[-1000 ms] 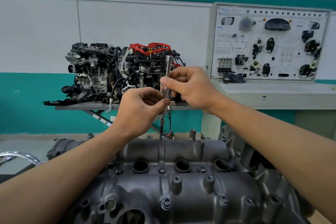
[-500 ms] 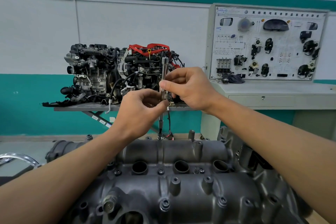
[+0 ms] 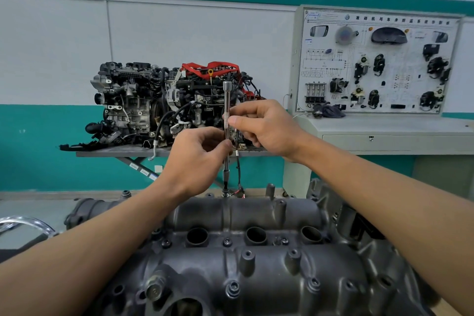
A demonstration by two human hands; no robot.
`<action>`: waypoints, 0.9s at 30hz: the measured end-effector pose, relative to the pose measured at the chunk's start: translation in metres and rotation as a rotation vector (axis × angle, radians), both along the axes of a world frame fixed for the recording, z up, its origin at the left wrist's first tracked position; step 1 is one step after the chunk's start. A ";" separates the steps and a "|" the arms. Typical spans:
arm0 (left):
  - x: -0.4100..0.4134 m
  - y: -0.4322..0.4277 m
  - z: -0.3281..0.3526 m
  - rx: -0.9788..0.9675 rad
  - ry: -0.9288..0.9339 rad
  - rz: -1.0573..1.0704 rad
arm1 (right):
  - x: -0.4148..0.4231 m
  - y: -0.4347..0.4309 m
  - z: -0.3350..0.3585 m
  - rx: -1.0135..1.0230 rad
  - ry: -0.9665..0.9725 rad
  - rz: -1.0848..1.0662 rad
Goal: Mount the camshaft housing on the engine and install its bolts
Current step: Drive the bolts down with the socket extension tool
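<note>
Foreground, beneath both forearms: cast camshaft housing [image 3: 256, 272], dark grey and rough-grained, with three round bores and raised bolt bosses. Upright over its far edge, tip at a bolt [image 3: 225, 194]: slim chromed extension bar [image 3: 226, 100] with knurled middle. Pinched low by left hand [image 3: 197, 161], thumb and fingertips curled; pinched at the knurling by right hand [image 3: 266, 128]. Behind: second engine [image 3: 143, 105] on grey worktop [image 3: 115, 154], wiring display board [image 3: 400, 59], teal-and-white wall [image 3: 51, 46].

camshaft housing [image 3: 256, 261]: matt grey cast metal | extension bar [image 3: 226, 120]: shiny knurled steel
</note>
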State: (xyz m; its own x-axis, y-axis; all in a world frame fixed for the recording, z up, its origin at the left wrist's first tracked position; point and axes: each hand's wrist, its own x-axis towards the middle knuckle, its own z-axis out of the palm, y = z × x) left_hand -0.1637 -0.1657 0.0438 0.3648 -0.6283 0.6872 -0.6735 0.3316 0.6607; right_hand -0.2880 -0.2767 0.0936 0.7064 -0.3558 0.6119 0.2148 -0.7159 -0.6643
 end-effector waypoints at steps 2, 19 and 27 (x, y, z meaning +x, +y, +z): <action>0.000 0.000 0.000 0.006 0.006 -0.024 | 0.001 0.000 -0.001 -0.005 0.023 0.004; 0.004 0.001 0.002 -0.064 -0.015 0.049 | 0.003 -0.005 -0.003 -0.054 -0.026 -0.003; 0.000 0.003 0.003 -0.031 -0.065 -0.019 | 0.003 0.003 -0.003 -0.036 0.039 0.030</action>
State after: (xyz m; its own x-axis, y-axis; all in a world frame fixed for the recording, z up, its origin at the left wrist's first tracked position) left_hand -0.1635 -0.1630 0.0469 0.3070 -0.6125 0.7284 -0.7077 0.3648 0.6051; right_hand -0.2846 -0.2737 0.0902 0.7401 -0.3125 0.5955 0.2109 -0.7329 -0.6468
